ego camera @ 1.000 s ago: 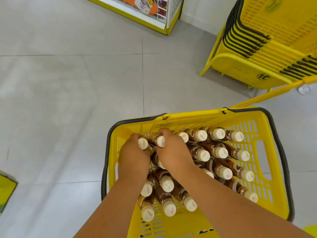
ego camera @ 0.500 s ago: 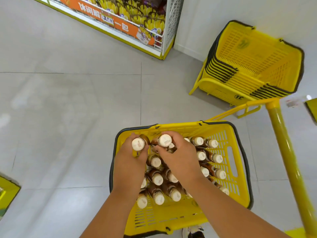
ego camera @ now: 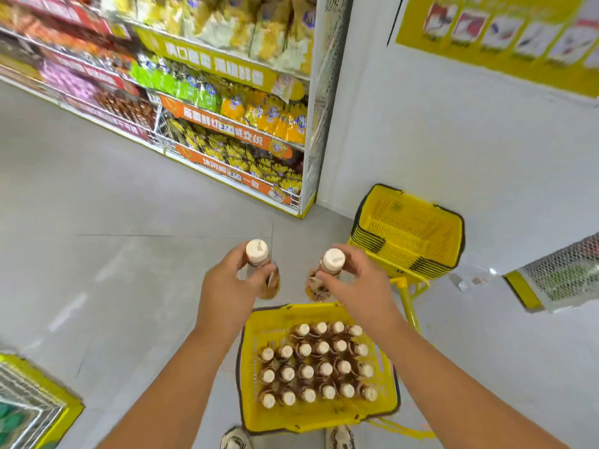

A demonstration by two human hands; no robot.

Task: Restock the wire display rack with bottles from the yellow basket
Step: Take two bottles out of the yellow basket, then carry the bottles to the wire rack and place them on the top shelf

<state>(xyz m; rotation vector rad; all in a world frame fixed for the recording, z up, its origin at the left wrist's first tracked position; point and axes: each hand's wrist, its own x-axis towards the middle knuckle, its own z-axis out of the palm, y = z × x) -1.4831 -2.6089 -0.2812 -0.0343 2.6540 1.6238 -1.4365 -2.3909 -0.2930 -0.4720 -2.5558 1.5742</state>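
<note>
While each hand [ego camera: 227, 286] [ego camera: 359, 286] grips one bottle [ego camera: 257, 254] [ego camera: 332, 262], capped bottles [ego camera: 314, 367] fill the yellow basket [ego camera: 249, 400].

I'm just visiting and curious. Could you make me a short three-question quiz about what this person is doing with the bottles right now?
1. True or false: each hand grips one bottle.
2. The basket on the floor is: A) empty, B) holding many capped bottles, C) tipped over.
3. What stands by the wall beyond the right hand?

Key:
1. True: the left hand grips the left bottle, the right hand the right bottle.
2. B.
3. A stack of baskets.
</note>
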